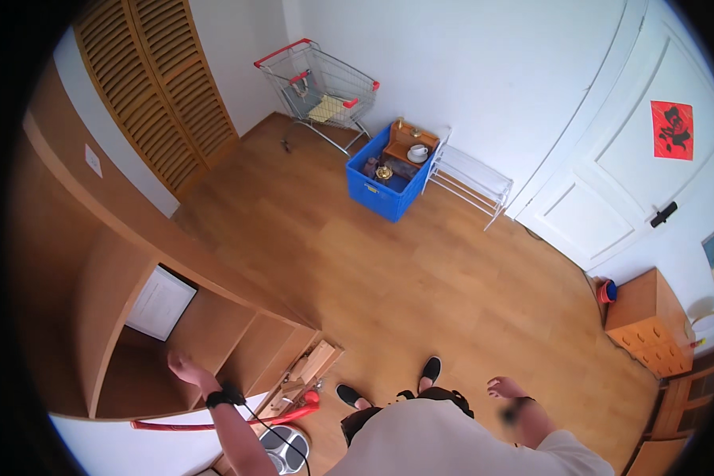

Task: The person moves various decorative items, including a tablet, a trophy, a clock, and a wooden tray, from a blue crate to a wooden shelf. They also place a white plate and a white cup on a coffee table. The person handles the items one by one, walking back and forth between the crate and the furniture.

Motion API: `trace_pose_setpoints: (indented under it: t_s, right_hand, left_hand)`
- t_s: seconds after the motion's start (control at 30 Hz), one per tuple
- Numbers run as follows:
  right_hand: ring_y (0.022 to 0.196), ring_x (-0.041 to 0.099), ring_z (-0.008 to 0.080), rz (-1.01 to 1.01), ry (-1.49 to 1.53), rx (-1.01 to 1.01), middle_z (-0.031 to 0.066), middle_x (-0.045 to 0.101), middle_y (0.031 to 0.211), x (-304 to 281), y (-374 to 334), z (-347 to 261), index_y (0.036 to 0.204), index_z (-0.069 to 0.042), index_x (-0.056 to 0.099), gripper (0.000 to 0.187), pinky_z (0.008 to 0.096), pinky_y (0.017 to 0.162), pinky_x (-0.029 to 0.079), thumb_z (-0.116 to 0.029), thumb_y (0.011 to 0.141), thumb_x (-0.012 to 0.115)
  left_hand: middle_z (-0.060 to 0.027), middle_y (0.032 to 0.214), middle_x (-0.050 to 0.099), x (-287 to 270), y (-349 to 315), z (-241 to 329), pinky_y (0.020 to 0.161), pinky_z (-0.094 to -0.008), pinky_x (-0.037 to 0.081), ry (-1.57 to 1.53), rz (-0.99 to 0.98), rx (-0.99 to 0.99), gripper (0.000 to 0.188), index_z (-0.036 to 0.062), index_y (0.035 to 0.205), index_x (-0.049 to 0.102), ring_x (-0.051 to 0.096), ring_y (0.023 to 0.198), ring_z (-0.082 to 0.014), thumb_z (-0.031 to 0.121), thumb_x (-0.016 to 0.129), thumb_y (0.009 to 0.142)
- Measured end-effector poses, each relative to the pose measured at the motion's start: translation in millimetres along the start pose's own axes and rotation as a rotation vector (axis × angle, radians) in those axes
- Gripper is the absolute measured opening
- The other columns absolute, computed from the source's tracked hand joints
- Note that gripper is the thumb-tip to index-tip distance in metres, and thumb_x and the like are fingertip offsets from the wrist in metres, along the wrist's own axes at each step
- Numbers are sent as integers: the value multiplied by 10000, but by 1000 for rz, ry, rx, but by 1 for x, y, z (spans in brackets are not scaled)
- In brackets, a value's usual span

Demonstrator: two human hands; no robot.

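My left hand (186, 370) reaches to the wooden shelf unit (238, 305) on the left, in front of one of its compartments. Its fingers look slightly apart with nothing visible in them; whether they touch the shelf I cannot tell. Just beyond it, a framed white document (161, 303) leans inside the compartment. My right hand (505, 387) hangs in the air at my right side, above the floor, fingers loosely bent and holding nothing. Dark bands circle both wrists, and a black cable runs from the left one.
Ahead stand a shopping cart (325, 95), a blue crate (377, 197) holding a cup and other items, and a white rack (474, 176). A wooden drawer cabinet (650, 325) is at right near the white door (611, 190). A red tube-like object (297, 411) lies beside the shelf.
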State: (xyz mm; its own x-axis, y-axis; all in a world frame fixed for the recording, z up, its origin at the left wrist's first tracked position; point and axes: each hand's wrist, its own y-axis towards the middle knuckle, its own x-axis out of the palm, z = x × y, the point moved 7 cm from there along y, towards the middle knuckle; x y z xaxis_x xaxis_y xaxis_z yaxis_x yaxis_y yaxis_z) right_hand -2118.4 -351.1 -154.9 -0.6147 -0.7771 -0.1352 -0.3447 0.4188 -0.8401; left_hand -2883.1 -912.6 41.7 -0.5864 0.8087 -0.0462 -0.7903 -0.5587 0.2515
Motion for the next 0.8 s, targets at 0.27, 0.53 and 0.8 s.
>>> trace_pose_setpoints:
  t_s: [0.27, 0.53, 0.8]
  right_hand:
    - [692, 673, 181, 79, -133, -100, 115, 690, 795, -70, 61, -76, 1108, 4, 627, 377, 296, 633, 546, -37, 734, 659]
    - [692, 687, 181, 17, -18, -57, 108, 689, 804, -93, 71, -69, 1111, -11, 639, 401, 281, 640, 561, -60, 715, 675]
    - [690, 690, 221, 191, 128, 140, 140, 676, 838, -84, 96, -11, 1071, -7, 659, 334, 309, 603, 573, -56, 741, 677]
  left_hand:
    - [-66, 862, 636, 48, -196, 8, 674, -325, 488, 379, -572, 158, 152, 32, 1002, 619, 588, 728, -195, 52, 582, 856]
    - [-125, 750, 640, 68, -362, -52, 638, -357, 511, 840, -1335, 163, 129, 43, 909, 612, 639, 685, -239, 168, 601, 884]
    - [-88, 696, 604, 81, -409, -80, 547, -306, 517, 1056, -1516, -745, 223, 11, 860, 613, 625, 628, -171, 231, 618, 893]
